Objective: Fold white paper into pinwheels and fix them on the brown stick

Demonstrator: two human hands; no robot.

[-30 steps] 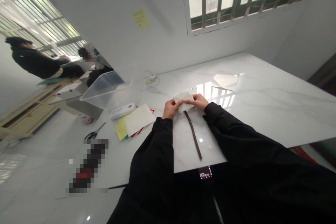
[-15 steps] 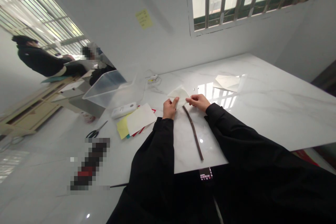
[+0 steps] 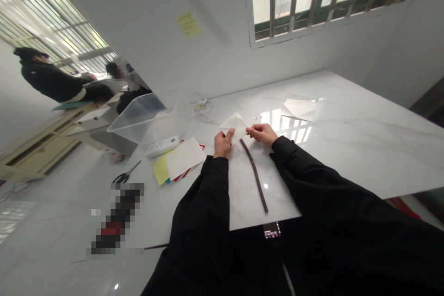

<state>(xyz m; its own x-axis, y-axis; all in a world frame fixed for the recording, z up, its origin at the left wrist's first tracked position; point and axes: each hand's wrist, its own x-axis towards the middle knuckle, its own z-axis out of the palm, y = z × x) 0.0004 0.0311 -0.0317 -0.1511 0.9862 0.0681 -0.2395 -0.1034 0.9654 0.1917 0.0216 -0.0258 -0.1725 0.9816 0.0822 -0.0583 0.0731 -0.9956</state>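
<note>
A small folded piece of white paper (image 3: 237, 124) is held between both hands over the marbled table. My left hand (image 3: 223, 144) pinches its left lower edge, thumb on top. At its right corner, the fingertips of my right hand (image 3: 261, 133) are closed on the paper. A thin brown stick (image 3: 255, 171) lies on the table below the paper, its upper end close to the paper's lower edge.
Coloured and white sheets (image 3: 183, 159), a white case (image 3: 163, 146), scissors (image 3: 126, 173) and a clear bin (image 3: 142, 113) are on the left. More white paper (image 3: 300, 109) lies at the back right. Two people sit at the far left.
The paper has tilted slightly, and its top corner has shifted a little left. Both hands keep hold of it in nearly the same place.
</note>
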